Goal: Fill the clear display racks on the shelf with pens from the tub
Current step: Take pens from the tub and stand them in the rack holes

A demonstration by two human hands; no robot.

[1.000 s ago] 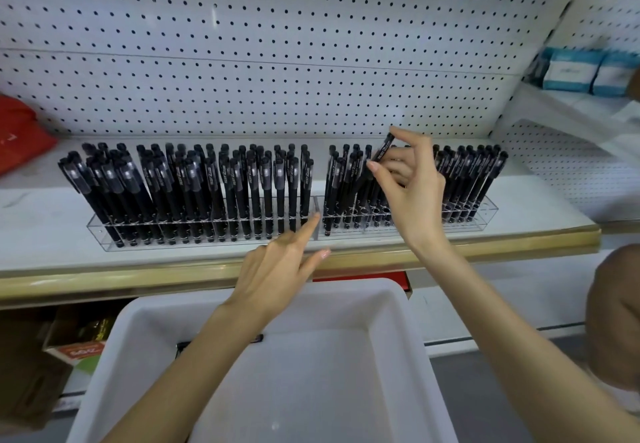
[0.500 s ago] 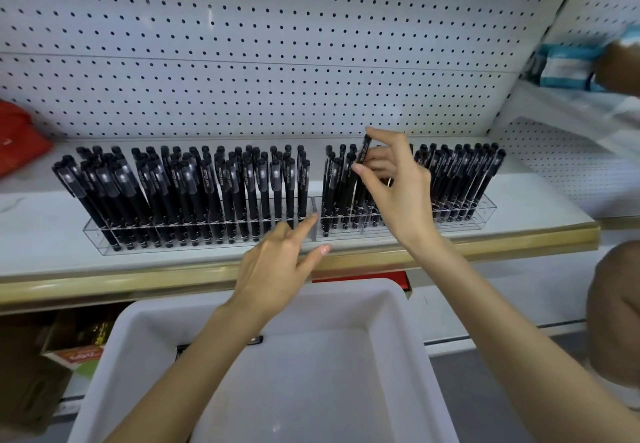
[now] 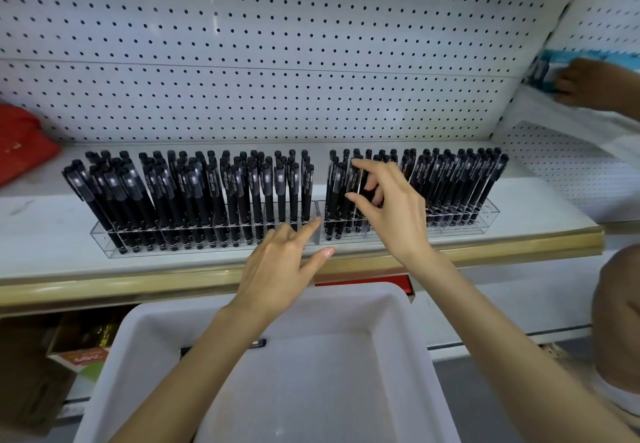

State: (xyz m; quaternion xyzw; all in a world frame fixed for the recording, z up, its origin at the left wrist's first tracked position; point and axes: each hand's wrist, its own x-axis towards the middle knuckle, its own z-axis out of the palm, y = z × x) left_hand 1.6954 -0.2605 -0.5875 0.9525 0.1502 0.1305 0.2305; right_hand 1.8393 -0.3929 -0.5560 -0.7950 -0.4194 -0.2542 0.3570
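Held pen: black pen (image 3: pixel 353 181), near the left end of the right rack (image 3: pixel 485 214), among its neighbours.
Right hand: right hand (image 3: pixel 394 210) pinches that pen, forefinger on the cap and thumb lower on the barrel; the other fingers are curled.
Pen axis: about upright, cap up, tip down in the rack, leaning back toward the pegboard (image 3: pixel 277 61).
Right rack contents: a packed row of black capped pens (image 3: pixel 460 183), caps up.
Left rack: left rack (image 3: pixel 114 250), end to end with the right one, also packed with black pens (image 3: pixel 214 193), which fan leftward.
Left hand: left hand (image 3: pixel 277 269) holds nothing; forefinger straight, its tip on the front lip where the racks meet.
Tub: white tub (image 3: pixel 346 311) below the shelf (image 3: pixel 41 234) edge; one loose pen (image 3: pixel 258 343) lies crosswise at its far wall, partly hidden by the left forearm.
Change: a second ago the pen was held above the row, further right; it now sits down in the row. The left hand is unmoved.
Surroundings: red bag (image 3: pixel 20 144) on the shelf at far left; another person's hand (image 3: pixel 588 86) on a blue box (image 3: pixel 545 72) at upper right.
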